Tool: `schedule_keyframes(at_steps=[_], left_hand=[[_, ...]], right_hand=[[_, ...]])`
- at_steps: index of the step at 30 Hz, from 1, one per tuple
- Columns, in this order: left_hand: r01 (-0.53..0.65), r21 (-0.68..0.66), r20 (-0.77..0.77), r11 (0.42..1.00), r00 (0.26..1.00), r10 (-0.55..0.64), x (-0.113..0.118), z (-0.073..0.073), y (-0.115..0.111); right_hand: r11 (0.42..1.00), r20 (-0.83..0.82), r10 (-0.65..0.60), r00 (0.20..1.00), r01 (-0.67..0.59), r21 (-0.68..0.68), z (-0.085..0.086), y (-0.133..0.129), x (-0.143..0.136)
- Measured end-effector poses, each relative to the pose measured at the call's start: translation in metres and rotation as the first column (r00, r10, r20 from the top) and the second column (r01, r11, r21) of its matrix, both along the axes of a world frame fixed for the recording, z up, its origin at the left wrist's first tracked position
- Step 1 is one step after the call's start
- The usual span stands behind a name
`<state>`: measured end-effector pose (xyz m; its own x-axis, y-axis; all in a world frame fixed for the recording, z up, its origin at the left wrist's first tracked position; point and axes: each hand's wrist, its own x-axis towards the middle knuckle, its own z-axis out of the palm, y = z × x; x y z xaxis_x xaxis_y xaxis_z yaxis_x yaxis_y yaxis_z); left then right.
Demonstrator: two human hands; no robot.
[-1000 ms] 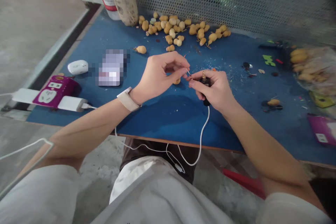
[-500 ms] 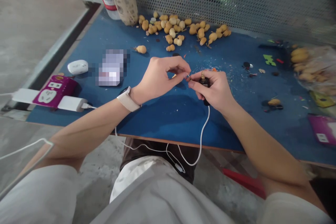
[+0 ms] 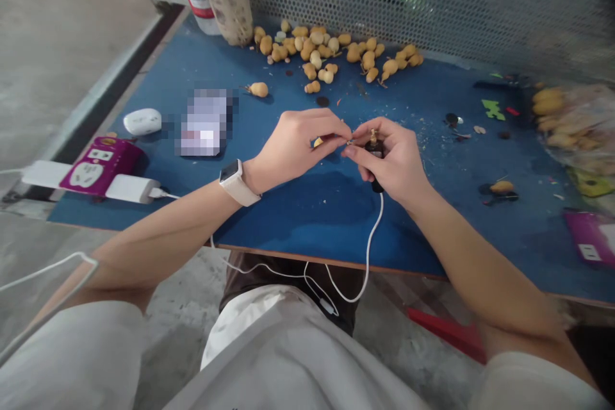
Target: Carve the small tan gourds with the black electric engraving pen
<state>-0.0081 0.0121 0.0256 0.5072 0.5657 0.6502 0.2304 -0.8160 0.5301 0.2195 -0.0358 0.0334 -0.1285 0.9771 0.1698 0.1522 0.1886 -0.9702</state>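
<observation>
Over the middle of the blue table, the fingertips of my two hands meet. My right hand (image 3: 394,152) is closed around a black mini electric drill (image 3: 377,148), which has a brass chuck at its top and a white cord (image 3: 369,250) running down from it. Its thumb and index finger also pinch towards the left fingertips. My left hand (image 3: 305,138), with a watch (image 3: 235,180) on the wrist, is closed in a pinch. What lies between the fingertips is tiny and mostly covered. A small yellowish piece (image 3: 318,141) shows in the gap below the left fingers.
Many small dried gourds (image 3: 317,45) lie along the back by a mesh panel (image 3: 384,0). Left are a jar (image 3: 228,6), a blurred phone (image 3: 204,122), a white case (image 3: 143,122) and a power strip (image 3: 98,166). A bag of gourds (image 3: 576,122) sits right.
My left hand has shifted slightly right and its wrist has turned, bringing the watch face into view. The thin metal piece seen between the fingertips is now mostly covered. My right hand has barely moved.
</observation>
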Motion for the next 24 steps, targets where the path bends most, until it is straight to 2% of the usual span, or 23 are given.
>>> schedule_keyframes(at_steps=[4, 19, 24], left_hand=[[-0.04, -0.01, -0.05, 0.999, 0.998, 0.04, 0.0, -0.002, -0.001], [-0.008, -0.264, 0.008, 0.964, 1.0, 0.01, 0.005, 0.0, -0.008], [-0.078, -0.202, 0.059, 0.976, 0.994, 0.092, -0.003, 0.004, 0.005]], right_hand=[[0.999, -0.012, -0.018, 1.0, 0.018, 0.049, -0.001, 0.001, 0.001], [0.993, 0.049, -0.05, 0.998, 0.044, 0.112, -0.001, 0.002, 0.004], [0.981, 0.197, -0.086, 0.977, 0.048, 0.188, -0.003, 0.003, 0.01]])
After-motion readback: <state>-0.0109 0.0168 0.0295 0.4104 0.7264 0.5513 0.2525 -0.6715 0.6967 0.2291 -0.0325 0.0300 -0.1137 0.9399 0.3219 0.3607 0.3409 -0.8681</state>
